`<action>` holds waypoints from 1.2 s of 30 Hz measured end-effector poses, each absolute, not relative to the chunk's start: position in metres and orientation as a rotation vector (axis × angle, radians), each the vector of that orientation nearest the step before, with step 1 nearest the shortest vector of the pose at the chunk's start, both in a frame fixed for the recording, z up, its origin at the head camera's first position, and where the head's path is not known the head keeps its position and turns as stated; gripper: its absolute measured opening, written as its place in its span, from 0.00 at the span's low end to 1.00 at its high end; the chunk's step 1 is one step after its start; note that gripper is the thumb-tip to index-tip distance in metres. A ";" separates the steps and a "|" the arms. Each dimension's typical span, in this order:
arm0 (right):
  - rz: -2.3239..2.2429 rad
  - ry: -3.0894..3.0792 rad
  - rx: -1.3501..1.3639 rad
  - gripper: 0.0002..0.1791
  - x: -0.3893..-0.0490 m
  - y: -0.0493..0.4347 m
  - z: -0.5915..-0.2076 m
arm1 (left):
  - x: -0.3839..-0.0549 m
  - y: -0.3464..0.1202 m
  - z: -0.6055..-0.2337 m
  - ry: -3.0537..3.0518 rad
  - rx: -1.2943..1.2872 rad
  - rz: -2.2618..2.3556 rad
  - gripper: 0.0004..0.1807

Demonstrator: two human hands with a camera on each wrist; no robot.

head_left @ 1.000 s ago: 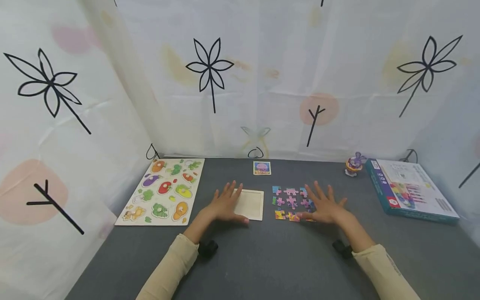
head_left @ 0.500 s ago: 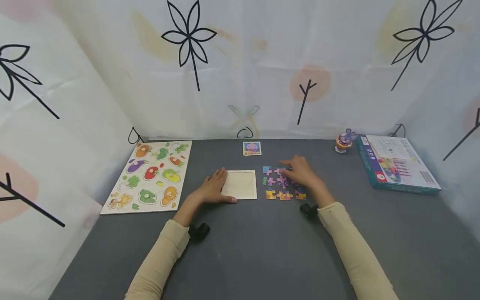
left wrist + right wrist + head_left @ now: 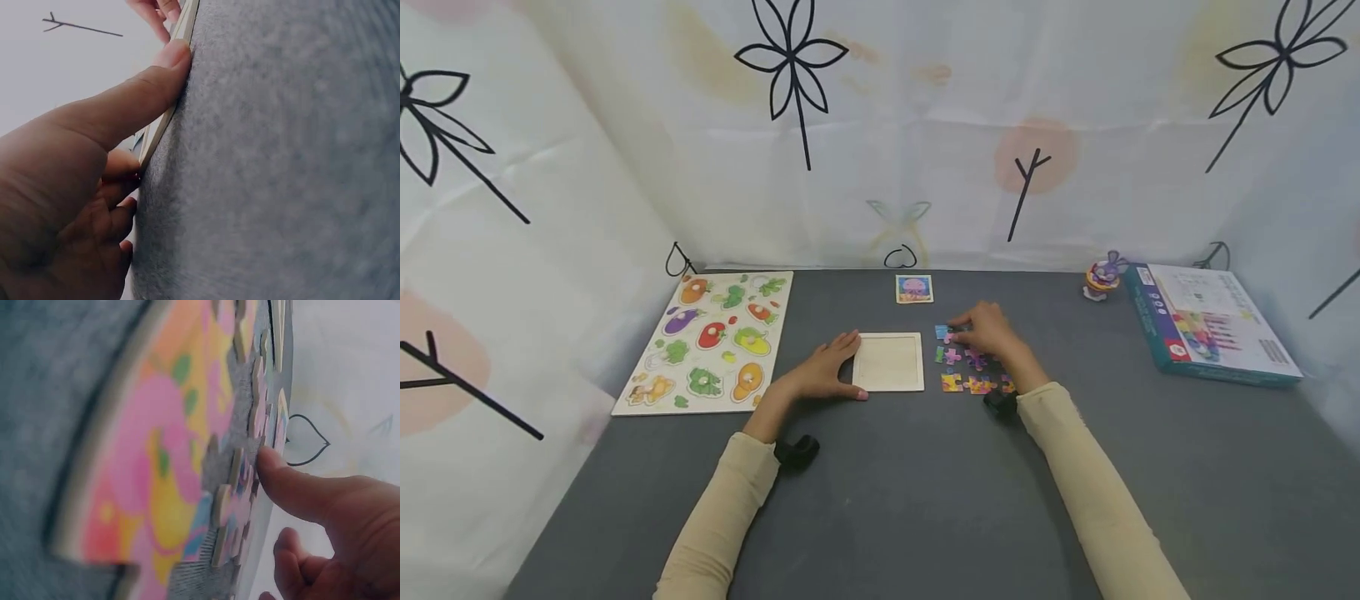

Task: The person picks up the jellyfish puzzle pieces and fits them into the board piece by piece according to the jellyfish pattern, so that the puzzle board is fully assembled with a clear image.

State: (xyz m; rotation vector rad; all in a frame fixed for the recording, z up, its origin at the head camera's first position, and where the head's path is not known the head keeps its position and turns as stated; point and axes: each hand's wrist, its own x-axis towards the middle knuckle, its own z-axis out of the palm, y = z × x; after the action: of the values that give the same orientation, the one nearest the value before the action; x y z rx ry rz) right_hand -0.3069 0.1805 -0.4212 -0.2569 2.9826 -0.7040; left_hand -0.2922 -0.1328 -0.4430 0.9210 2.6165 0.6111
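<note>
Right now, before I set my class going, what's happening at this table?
A person's left hand touches the left side of a shallow wooden tray, which has no pieces in it. Their right hand is at the far row of loose jigsaw pieces right of the tray; whether it grips one is unclear. A small picture card lies beyond the tray.

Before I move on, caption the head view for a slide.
Left grip against the pale tray, right grip at the puzzle pieces on a grey table.
</note>
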 end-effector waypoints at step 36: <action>-1.023 2.876 -0.565 0.19 -0.315 0.111 -0.422 | -0.300 -0.128 -0.456 2.661 0.896 0.686 0.53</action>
State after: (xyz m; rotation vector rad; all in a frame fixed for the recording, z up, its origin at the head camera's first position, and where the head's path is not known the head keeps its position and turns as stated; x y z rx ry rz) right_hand -0.3151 0.1114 -0.4219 -0.5645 2.8757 -1.0231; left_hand -0.3001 -0.1279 -0.4558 0.8956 2.6613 0.6864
